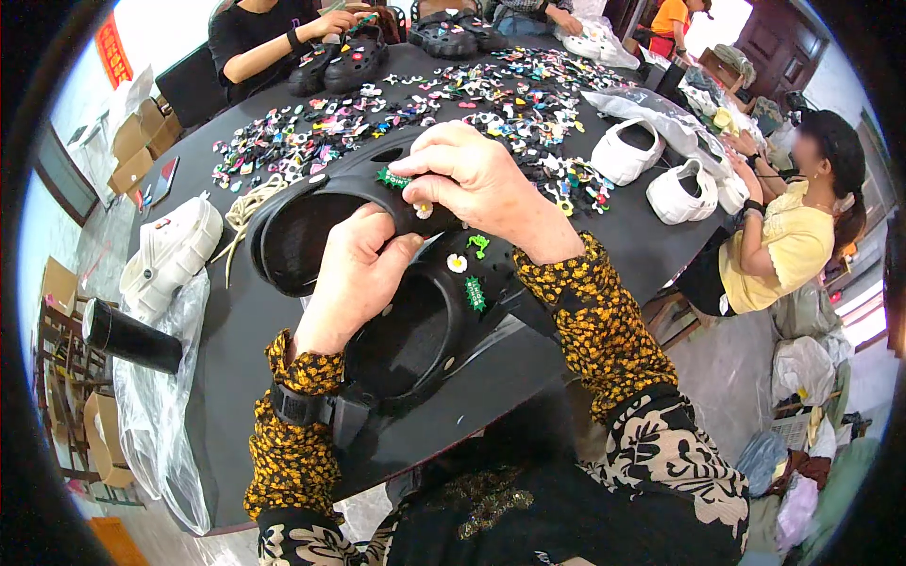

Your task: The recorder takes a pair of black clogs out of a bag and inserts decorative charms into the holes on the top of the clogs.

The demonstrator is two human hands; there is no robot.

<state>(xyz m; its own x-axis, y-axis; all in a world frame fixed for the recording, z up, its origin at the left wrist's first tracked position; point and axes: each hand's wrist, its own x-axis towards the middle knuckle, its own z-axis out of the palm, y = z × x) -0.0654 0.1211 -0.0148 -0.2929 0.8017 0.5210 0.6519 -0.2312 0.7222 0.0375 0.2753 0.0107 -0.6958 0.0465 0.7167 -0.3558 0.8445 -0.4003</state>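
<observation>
My left hand (354,269) is closed on the rim of a black clog (304,241), its fingers partly hidden inside the shoe. With thumb and fingers, my right hand (481,184) pinches a green spiky shoe charm (393,177) at the top of that clog. Just below the right thumb sits a white daisy charm (423,209). A second black clog (401,335) lies nearer to me, bearing a green figure charm (479,246), another daisy charm (457,263) and another green spiky charm (475,293).
Many colourful charms (311,141) are spread over the dark table (241,415). At left are white clogs (170,250), a black bottle (132,335), clear plastic (165,424) and beige cord (247,217). White clogs (628,151) stand at right near a person in yellow (779,236).
</observation>
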